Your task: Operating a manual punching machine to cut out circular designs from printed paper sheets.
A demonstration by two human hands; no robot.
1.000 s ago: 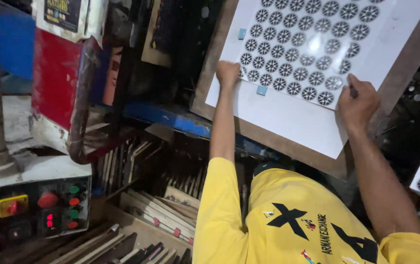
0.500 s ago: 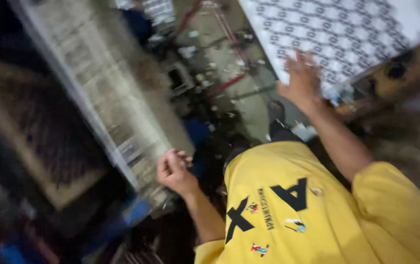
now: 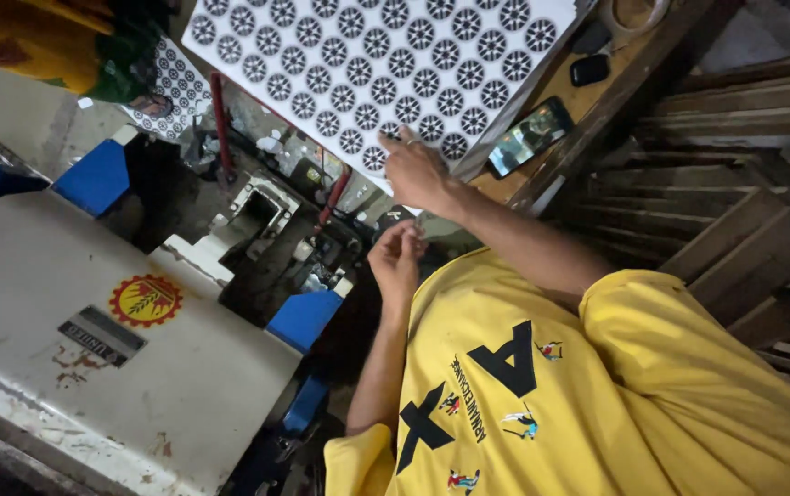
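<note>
A large white sheet [image 3: 386, 46] printed with rows of black round patterns lies tilted on a wooden board [image 3: 615, 92] at the top. My right hand [image 3: 416, 172], with a ring on one finger, grips the sheet's near edge. My left hand [image 3: 397, 257] hovers just below it, close to my yellow shirt [image 3: 579, 395]. Its fingers are pinched together, and I cannot make out anything between them.
A phone [image 3: 531, 136] and two small black objects [image 3: 590, 68] lie on the board beside the sheet. A cream machine housing [image 3: 92, 340] with blue parts [image 3: 303, 317] fills the lower left. Red rods [image 3: 220, 110] and metal parts sit below the sheet; wooden slats [image 3: 735, 184] stand at right.
The view has swung round. My right hand stays at the sheet's edge, while my left hand has come off the sheet and drawn in close below the right.
</note>
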